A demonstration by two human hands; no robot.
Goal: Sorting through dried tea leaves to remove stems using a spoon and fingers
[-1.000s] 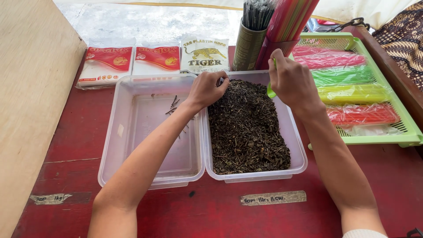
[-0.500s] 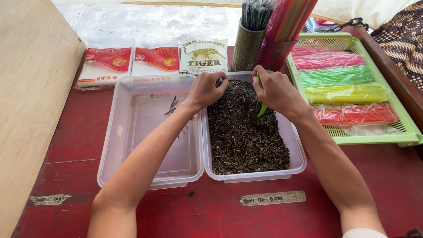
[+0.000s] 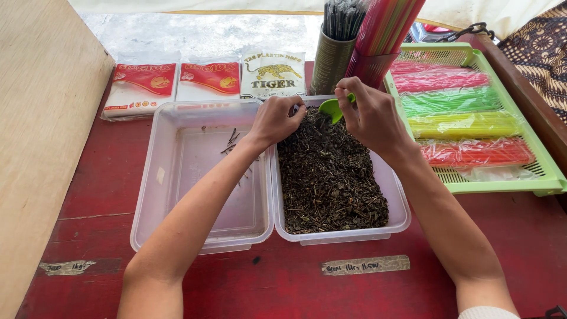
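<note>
- right hand (image 3: 373,115) fingers pinched on a small green plastic scoop (image 3: 332,107), smooth and rounded, held just above the far end of the dried leaves
- left hand (image 3: 276,118) fingers curled shut at the far rim between the two tubs, knuckles up; cannot tell if anything is pinched inside
- dried leaves (image 3: 328,177): dark brown-black, crumbly, twiggy, loose heap filling the right tub (image 3: 400,207)
- right tub: clear frosted plastic, rectangular, rounded corners
- left tub (image 3: 177,177): same kind, touching the right one side by side, near bare, only a few thin dark stems (image 3: 232,140) on its floor
- surface (image 3: 106,195): red painted wood, scuffed, two strips of paper tape (image 3: 366,265) stuck along the near edge
- three flat plastic packets (image 3: 207,80) lying just behind the tubs, two red-and-white, one white
- dull metal tin (image 3: 332,62) of dark thin straws upright behind the right tub, red mesh holder (image 3: 369,70) of coloured straws beside it
- green slotted plastic tray (image 3: 552,177) at right, holding pink, green, yellow and red straw bundles in clear wrap
- pale plywood board (image 3: 41,118) slanting along the left
- grey concrete ground (image 3: 207,29) beyond the surface, patterned brown cloth (image 3: 540,47) at far right
</note>
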